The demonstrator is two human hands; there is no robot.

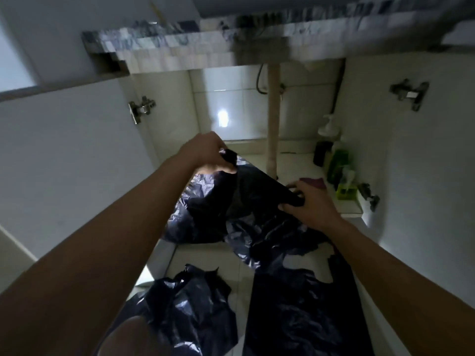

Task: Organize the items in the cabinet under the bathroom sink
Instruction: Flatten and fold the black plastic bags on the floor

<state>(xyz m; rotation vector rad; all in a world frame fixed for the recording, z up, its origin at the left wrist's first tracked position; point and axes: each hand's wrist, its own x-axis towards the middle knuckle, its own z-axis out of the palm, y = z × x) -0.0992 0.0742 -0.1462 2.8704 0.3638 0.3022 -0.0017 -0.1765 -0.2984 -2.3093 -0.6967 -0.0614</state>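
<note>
Black plastic bag (246, 191) is stretched between both outstretched arms at the cabinet mouth: the left hand (205, 152), raised higher, pinches one corner, and the right hand (308, 201), palm down, grips the other. More black bags (303, 304) lie crumpled on the floor below; bottles (334, 160) stand at the cabinet's right side

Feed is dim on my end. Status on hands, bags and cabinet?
Left hand and right hand both gripping one black bag, stretched between them. More black bags loose on floor. Bottles at cabinet's right side, clear of hands.
</note>
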